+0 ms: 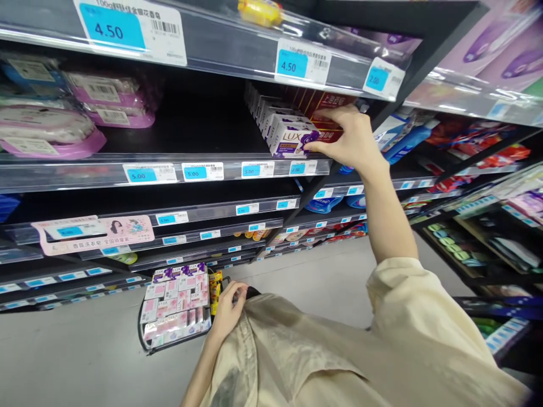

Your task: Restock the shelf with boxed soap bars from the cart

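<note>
My right hand (350, 134) is at the shelf, thumb and fingers spread apart. The thumb touches the front corner of a white and purple LUX soap box (285, 146), first in a row running back into the shelf. Its fingers rest against dark red soap boxes (328, 100) stacked just right of that row. Low by my shirt, my left hand (232, 302) has its fingers curled; whatever lies inside them is hidden. Left of it stands a cart (143, 339) loaded with pink and white LUX boxes (172, 305), with purple ones along its far edge.
Pink-based wrapped packs (46, 127) sit on the left of the same shelf. Price strips (224, 171) run along the shelf edges, and a pink sign (95, 233) juts out below. Blue bottles (409, 144) and red packs stand to the right. Grey floor (85, 350) surrounds the cart.
</note>
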